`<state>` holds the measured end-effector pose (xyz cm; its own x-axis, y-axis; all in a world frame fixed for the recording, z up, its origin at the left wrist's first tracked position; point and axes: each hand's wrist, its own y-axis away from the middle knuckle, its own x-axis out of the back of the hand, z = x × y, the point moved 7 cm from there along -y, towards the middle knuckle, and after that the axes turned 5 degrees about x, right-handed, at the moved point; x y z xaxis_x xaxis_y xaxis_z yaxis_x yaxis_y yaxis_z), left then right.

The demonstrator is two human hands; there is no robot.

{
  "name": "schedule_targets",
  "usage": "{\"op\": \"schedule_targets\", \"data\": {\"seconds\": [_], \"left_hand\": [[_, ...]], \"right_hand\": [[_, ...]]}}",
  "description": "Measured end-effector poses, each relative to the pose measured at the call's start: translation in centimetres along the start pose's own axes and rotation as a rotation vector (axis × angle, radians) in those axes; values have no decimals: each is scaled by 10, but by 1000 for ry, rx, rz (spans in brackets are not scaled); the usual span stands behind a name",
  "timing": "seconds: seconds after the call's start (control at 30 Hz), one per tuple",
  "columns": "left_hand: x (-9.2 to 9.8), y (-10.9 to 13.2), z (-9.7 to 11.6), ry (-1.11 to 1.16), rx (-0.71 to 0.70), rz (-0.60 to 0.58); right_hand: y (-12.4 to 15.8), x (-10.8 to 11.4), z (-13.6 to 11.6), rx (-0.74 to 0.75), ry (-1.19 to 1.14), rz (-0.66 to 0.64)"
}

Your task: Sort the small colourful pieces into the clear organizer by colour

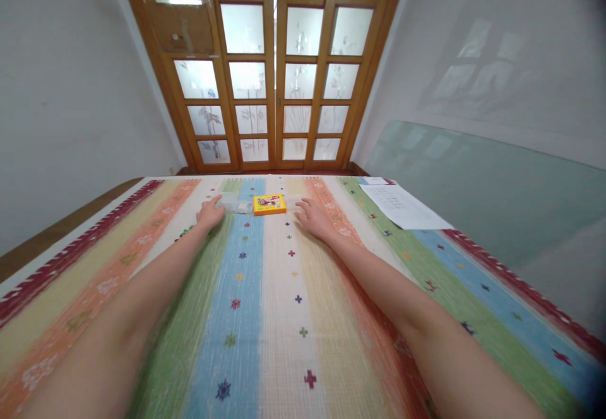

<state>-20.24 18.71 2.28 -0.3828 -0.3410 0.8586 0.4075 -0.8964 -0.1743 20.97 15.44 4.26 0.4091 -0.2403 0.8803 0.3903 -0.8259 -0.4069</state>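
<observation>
A small yellow box (269,204) with a printed picture lies at the far middle of the striped tablecloth. Left of it is a clear plastic packet (235,204), and another see-through piece (292,202) shows at its right side. My left hand (211,212) rests at the packet's outer edge, its fingers apart; whether they press on the plastic is too small to tell. Beside the right clear piece, my right hand (313,217) lies with fingers stretched and spread. Small green pieces (185,232) sit partly hidden behind my left wrist.
White printed sheets (402,206) lie at the right far side of the tablecloth (279,318). A pale green glass panel (473,185) leans along the right wall. Wooden doors with frosted panes (274,78) stand beyond the table's far edge.
</observation>
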Motion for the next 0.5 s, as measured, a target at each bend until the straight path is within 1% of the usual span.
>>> {"op": "schedule_targets", "data": {"seconds": [0.03,0.17,0.3,0.37,0.5], "left_hand": [[-4,5,6,-30,24,-21],[-11,22,37,-109,-36,-23],[-17,39,60,-139,-104,-22],[-20,48,67,-139,-115,-4],[-26,67,77,-115,-137,56]], "right_hand": [[-5,-4,1,7,35,-24],[-15,-16,7,10,111,-105],[-11,-21,13,-13,131,-182],[-5,-21,14,-36,149,-180],[11,-16,12,-113,199,-107]]}}
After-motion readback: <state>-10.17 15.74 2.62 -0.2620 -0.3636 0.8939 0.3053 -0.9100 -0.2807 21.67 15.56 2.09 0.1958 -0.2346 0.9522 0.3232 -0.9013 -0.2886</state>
